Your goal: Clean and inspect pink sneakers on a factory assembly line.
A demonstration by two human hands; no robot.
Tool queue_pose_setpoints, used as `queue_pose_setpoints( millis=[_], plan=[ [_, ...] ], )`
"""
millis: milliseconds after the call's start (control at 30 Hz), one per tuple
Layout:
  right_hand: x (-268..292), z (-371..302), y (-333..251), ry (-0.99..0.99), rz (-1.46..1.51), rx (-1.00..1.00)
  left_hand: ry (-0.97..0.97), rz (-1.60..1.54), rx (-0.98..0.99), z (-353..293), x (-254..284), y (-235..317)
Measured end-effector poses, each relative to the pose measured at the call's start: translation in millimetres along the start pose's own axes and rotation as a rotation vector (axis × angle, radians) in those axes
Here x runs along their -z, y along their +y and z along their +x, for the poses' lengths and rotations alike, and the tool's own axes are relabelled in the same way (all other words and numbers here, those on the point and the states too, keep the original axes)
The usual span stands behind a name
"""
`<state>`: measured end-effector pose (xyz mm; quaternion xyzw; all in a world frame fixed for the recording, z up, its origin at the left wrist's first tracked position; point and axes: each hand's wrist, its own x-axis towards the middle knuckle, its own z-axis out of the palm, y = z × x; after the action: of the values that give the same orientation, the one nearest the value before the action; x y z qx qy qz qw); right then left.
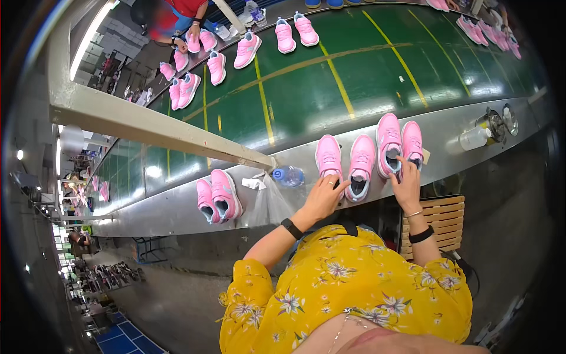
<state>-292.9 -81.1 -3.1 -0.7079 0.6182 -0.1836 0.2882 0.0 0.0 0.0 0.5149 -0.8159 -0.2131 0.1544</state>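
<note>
Two pairs of pink sneakers with white soles stand on the metal ledge in front of me, toes pointing away. My left hand grips the heel end of the leftmost sneaker, its thumb reaching toward the neighbouring sneaker. The fingers partly hide that shoe's opening. At the other pair, my right hand has its fingers at the collars, closed on the heel side of the taller-looking sneaker and touching the rightmost sneaker. Dark insoles and light blue lining show inside the openings.
Beyond the metal ledge runs a green conveyor belt with yellow lines. Another pink pair stands left, near a plastic bottle and a beige post. Containers stand right. A co-worker's hands handle sneakers opposite.
</note>
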Motion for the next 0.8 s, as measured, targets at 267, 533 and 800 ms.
queue_pose_setpoints(
  millis=[267, 533, 800],
  plan=[
    [-10, 5, 2, 0.224, -0.370, 0.044, -0.068, 0.048, 0.247, 18, -37, 9],
    [-12, 25, 22, 0.164, -0.348, 0.193, 0.233, 0.088, 0.326, 17, -56, -7],
    [-42, -13, -21, 0.099, -0.299, 0.379, 0.143, 0.129, 0.392, 3, -52, 2]
  ],
)
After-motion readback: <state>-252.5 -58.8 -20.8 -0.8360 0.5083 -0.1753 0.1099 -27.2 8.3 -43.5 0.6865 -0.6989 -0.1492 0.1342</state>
